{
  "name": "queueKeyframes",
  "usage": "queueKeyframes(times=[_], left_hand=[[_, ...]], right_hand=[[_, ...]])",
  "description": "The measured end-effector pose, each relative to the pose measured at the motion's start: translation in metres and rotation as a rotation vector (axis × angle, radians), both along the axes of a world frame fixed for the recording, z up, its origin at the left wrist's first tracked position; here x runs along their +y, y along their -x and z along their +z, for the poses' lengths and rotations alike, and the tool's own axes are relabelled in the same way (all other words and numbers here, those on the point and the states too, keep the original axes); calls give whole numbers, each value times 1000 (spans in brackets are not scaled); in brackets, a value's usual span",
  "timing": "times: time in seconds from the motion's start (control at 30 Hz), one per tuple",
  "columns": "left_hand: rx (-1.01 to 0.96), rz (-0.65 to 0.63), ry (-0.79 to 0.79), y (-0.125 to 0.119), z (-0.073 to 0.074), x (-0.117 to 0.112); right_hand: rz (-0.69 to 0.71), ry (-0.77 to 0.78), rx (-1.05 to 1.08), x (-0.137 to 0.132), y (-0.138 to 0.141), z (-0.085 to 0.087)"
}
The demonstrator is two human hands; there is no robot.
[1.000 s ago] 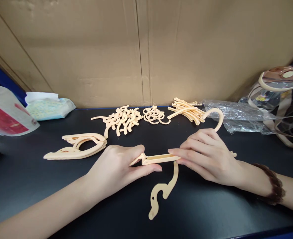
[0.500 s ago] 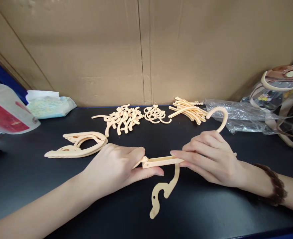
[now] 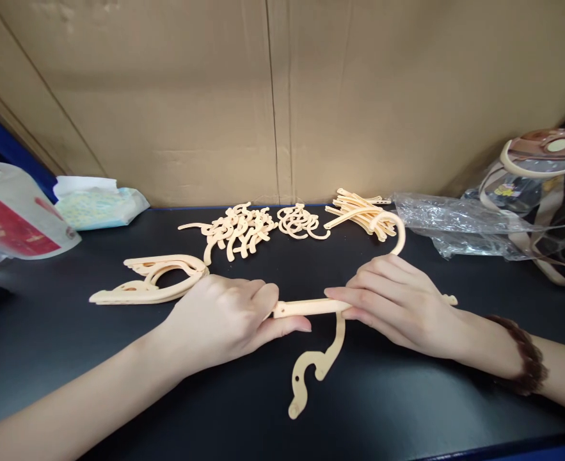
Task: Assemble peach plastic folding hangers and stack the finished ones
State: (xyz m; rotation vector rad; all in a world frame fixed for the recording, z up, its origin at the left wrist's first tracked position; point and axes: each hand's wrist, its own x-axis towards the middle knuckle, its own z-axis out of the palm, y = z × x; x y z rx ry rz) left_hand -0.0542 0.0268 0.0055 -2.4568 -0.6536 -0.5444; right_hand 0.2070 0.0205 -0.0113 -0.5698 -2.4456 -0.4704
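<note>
Between my hands is a cream plastic folding hanger (image 3: 311,308), its straight arm lying level. My left hand (image 3: 234,314) is closed on the left end of that arm, thumb beneath it; what else its fingers cover is hidden. Fingers of my right hand (image 3: 397,307) wrap around the right part. The hanger's hook (image 3: 397,230) rises above my right knuckles, and a small end pokes out behind that hand. A curved notched piece (image 3: 306,371) extends toward me below the arm; whether it is joined is hidden by my right fingers.
Folded hangers (image 3: 152,282) lie left of my left hand. Farther back are piles of curved pieces (image 3: 238,227), hooks (image 3: 301,221) and straight strips (image 3: 361,214). Clear plastic bags (image 3: 459,221) and a bottle (image 3: 522,169) stand right; a tissue pack (image 3: 100,202) and a translucent container (image 3: 20,211) are left.
The hanger's hook has swung left and slightly lower as the held part turned. My left fingers now cover the joint end that showed before.
</note>
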Motion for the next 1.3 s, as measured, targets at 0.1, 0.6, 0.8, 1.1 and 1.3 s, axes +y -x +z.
queueKeyframes(times=[0.1, 0.6, 0.8, 1.1, 1.3], left_hand=[[18, 10, 16, 0, -1, -1], [9, 12, 3, 0, -2, -3], [-43, 152, 18, -2, -3, -3], [-131, 112, 88, 2, 5, 1], [-137, -107, 100, 4, 15, 1]], right_hand=[[-8, 12, -9, 0, 0, -1], [1, 57, -56, 2, 1, -5], [-30, 90, -42, 2, 2, -4], [-223, -122, -85, 41, -32, 7], [-285, -241, -17, 47, -46, 12]])
